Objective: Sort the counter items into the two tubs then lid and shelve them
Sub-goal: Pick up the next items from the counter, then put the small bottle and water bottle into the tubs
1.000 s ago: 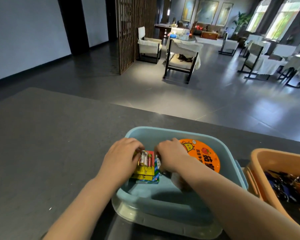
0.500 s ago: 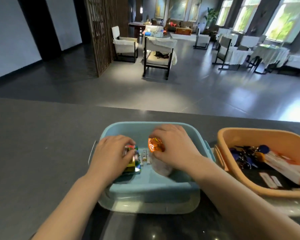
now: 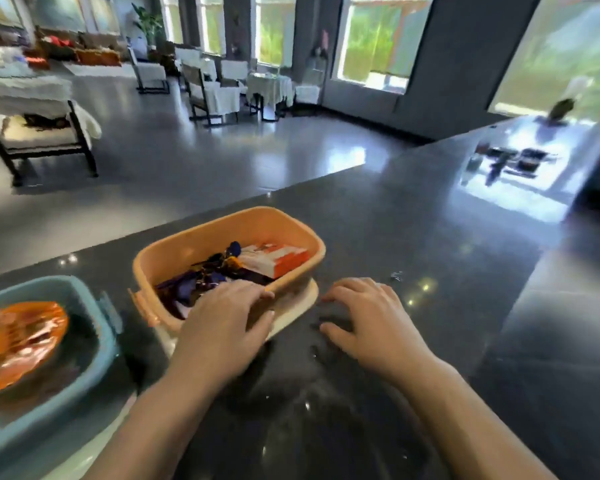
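Draped chairs [image 3: 208, 93], potted plant [image 3: 148, 24]

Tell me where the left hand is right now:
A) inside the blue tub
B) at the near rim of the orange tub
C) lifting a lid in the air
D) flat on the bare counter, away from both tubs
B: the left hand lies over the near rim of the orange tub, fingers spread, while the blue tub sits apart to the left.

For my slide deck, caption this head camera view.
Left hand rests on the orange tub, right hand open beside it.
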`<state>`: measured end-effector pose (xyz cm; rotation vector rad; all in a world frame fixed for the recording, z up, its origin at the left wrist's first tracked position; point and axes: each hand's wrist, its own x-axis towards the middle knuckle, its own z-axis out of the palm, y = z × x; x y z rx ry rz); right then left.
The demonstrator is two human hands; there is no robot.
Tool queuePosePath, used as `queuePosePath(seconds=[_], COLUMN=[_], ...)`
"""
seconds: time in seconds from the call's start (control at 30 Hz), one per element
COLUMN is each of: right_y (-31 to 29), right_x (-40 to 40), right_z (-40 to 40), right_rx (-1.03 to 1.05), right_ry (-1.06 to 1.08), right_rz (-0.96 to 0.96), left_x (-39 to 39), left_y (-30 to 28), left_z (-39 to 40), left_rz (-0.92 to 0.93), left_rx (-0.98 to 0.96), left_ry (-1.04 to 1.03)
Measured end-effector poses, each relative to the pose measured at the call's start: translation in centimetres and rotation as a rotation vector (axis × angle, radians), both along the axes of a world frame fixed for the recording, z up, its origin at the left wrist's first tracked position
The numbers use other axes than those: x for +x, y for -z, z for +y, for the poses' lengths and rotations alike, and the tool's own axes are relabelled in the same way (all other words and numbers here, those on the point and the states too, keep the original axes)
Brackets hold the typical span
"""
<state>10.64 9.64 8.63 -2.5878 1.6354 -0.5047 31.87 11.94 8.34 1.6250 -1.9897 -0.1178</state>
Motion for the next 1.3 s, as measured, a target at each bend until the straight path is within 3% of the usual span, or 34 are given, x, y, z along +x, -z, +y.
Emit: queuePosePath(seconds=[0.23,0.5,0.67,1.3], right_y=[0.4,1.5,1.0,0.9], right_x=[-18.8,-39.5,-48.5,-74.6], right_z=[-0.2,-2.7,-6.2,-35.6], right_rx=[-0.037,-0.017,-0.009,-0.022], right_ry=[0.282,0.373,0.428,0.615], right_rz=[-0.115,-0.043,-0.048,-0.063], left_x=[-17.9,-37.4,-46.9,-74.5], left_y=[1.4,3.9,3.8,2.5], left_z=[-4.0,-10.1,-14.3,-47.8], left_rz=[0.048,0.147,0.143,0.127], left_rx=[0.026,0.070,0.118,0.092], left_ry=[0.196,0.210,0.282,0.442])
